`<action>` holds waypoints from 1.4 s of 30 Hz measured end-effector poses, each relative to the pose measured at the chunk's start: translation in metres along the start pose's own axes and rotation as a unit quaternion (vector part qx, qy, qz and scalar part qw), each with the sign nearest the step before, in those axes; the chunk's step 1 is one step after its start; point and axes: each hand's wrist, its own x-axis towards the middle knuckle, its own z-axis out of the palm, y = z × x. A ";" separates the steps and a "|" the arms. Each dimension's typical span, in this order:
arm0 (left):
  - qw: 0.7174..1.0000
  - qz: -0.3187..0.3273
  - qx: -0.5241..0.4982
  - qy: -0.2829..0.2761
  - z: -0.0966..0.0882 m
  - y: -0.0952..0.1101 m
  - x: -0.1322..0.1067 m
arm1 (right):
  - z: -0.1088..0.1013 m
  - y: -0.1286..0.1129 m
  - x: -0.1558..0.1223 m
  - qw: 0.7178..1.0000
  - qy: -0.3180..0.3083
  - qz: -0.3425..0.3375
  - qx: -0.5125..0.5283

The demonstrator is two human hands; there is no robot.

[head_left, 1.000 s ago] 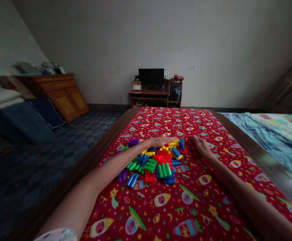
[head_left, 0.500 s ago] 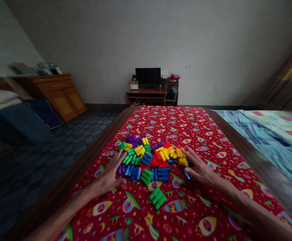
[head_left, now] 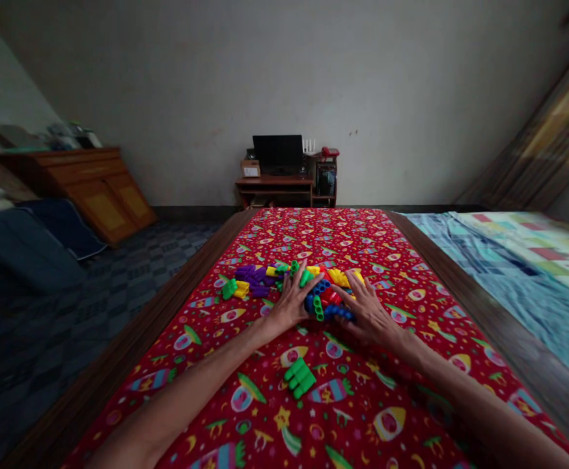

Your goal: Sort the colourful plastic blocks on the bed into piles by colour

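Observation:
A heap of coloured plastic blocks (head_left: 321, 294) lies on the red patterned cloth (head_left: 362, 397) that covers a long table. My left hand (head_left: 291, 301) rests flat on the heap's left part, fingers spread over green and blue blocks. My right hand (head_left: 370, 312) lies flat on the heap's right part, fingers spread beside yellow and red blocks. Purple, yellow and green blocks (head_left: 248, 279) lie loose to the left of my left hand. One green block (head_left: 299, 378) sits alone on the cloth, nearer to me, between my forearms.
The table's wooden edge (head_left: 167, 312) runs along the left, with dark checked floor beyond. A bed with a pale patterned sheet (head_left: 523, 260) lies to the right. A small desk with a monitor (head_left: 278, 153) stands at the far wall, a wooden cabinet (head_left: 94, 189) at left.
Both hands have moved inward from the heap's sides onto the blocks, pressing the heap narrower. The lone green block stays behind on the cloth. The camera has shifted slightly.

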 end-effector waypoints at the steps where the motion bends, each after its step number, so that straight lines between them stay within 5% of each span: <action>1: 1.000 0.002 0.004 0.003 -0.002 -0.001 0.006 | -0.006 -0.010 0.000 1.000 0.009 -0.009 0.013; 6: 0.999 -0.029 -0.031 -0.023 -0.034 -0.013 0.018 | -0.012 -0.095 -0.001 0.973 -0.073 -0.204 0.077; 9: 0.999 -0.053 -0.003 0.012 -0.062 -0.041 0.003 | 0.006 -0.116 0.009 0.948 -0.110 -0.292 0.065; 13: 0.976 -0.166 0.060 0.126 -0.082 -0.101 -0.031 | 0.029 -0.078 0.030 0.974 -0.081 -0.210 -0.004; 17: 0.942 -0.297 0.028 0.151 -0.067 -0.137 -0.049 | 0.030 -0.022 0.039 0.994 -0.045 -0.093 -0.034; 22: 0.952 -0.263 -0.016 0.156 -0.035 -0.113 -0.017 | 0.008 0.025 0.025 0.999 0.033 0.009 0.000; 27: 0.972 -0.189 -0.058 0.125 -0.002 -0.061 0.034 | 0.006 0.063 -0.001 0.964 0.117 0.229 0.073; 30: 0.983 -0.117 -0.066 0.123 0.016 -0.031 0.050 | 0.019 0.064 -0.006 0.934 0.106 0.309 0.146; 34: 0.986 -0.060 -0.131 0.087 0.019 -0.004 0.056 | 0.025 0.048 0.010 0.925 0.113 0.292 0.217; 39: 0.974 -0.091 -0.180 0.099 -0.007 -0.030 0.080 | 0.006 0.063 0.052 0.934 0.125 0.216 0.255; 42: 0.965 -0.190 -0.153 0.093 -0.015 -0.062 0.108 | 0.004 0.095 0.086 0.932 0.103 0.260 0.228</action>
